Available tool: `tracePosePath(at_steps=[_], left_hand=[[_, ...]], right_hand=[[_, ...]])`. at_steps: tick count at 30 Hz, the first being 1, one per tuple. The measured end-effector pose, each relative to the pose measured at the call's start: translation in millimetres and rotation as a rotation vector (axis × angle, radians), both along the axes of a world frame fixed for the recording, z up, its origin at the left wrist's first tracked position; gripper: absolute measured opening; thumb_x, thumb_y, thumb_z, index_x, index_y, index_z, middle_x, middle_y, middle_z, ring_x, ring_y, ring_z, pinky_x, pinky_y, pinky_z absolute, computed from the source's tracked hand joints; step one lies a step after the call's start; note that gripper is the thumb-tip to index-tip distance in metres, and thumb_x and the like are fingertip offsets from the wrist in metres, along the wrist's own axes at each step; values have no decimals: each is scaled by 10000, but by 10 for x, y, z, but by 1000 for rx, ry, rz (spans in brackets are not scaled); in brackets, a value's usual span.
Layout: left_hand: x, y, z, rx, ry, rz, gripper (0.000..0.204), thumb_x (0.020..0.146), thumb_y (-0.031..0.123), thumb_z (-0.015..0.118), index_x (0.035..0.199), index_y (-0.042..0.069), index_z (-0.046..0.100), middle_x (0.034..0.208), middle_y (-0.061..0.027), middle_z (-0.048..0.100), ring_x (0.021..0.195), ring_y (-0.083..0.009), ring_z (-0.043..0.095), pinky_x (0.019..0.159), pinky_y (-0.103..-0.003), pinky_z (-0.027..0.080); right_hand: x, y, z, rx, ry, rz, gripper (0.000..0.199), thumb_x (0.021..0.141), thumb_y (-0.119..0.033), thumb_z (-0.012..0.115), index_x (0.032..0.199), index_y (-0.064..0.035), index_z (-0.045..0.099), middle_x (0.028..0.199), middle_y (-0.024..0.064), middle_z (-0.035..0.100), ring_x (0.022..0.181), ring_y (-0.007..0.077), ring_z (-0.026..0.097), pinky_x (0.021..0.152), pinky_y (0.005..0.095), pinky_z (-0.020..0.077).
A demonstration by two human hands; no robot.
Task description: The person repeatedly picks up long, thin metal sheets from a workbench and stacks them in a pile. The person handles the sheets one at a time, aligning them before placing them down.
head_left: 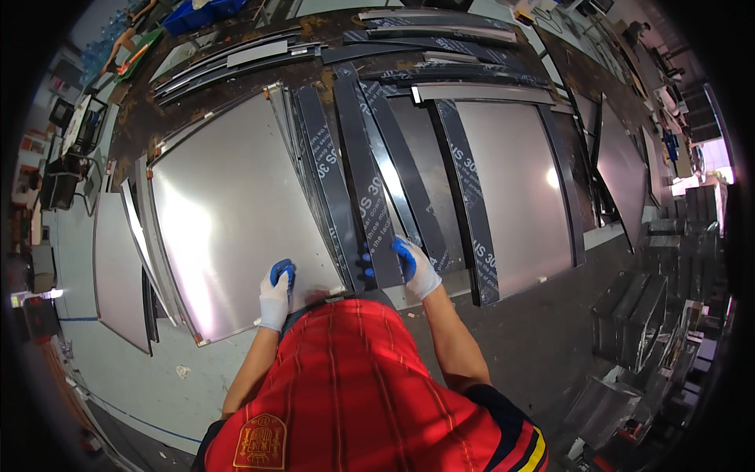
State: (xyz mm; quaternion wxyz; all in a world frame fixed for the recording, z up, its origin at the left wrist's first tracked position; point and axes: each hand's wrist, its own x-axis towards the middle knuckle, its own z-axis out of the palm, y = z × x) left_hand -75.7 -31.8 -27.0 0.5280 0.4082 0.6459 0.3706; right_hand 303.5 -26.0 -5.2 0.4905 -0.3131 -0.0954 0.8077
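Note:
My right hand [418, 270], in a white glove with blue-coated fingers, grips the near end of a long metal strip [368, 181] covered in dark printed film. Blue fingertips show past the strip's left edge, and the thumb side is on its right. My left hand [277, 295], gloved alike, is over the near right part of a large shiny metal panel [228, 197]. Its fingers are curled; whatever they hold, if anything, is hidden. More film-covered strips [322, 157] lie along the panel's right side. Another strip [409, 173] lies right of the gripped one.
A second metal panel [511, 181] with dark-filmed edges lies to the right. Long strips [440, 35] are stacked across the far table. A blue bin [200, 14] stands at the far left. Dark wrapped blocks [629, 315] are on the floor at right.

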Motion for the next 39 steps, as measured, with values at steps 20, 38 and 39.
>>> tracePosePath(at_steps=[20,38,39], left_hand=[[227,928,936,623,723,-309,912,876,195,882,1684,81,474,1760,-202,395,1597,-431,397,1312,-531,376],[-1560,349,984,-6,1049,-110,860,784,595,932,1388,37,680,1310,-196,733,1268,-386,685,1085,-478,529],[-1611,309,909,-46,934,-12,869,795,599,926,1395,21,676,1322,-214,735,1272,-399,690,1082,-478,539]], right_hand=[[442,-78,642,180,-180,382,760,1105,-624,614,1423,67,633,1134,238,794,950,331,812,804,438,678],[-281,1529,344,201,-809,-238,413,1178,-452,551,1297,-87,704,1143,47,747,1009,200,712,913,387,600],[-779,1329,265,156,-712,-72,415,1175,-442,544,1288,-77,708,1133,56,772,1044,206,740,968,375,603]])
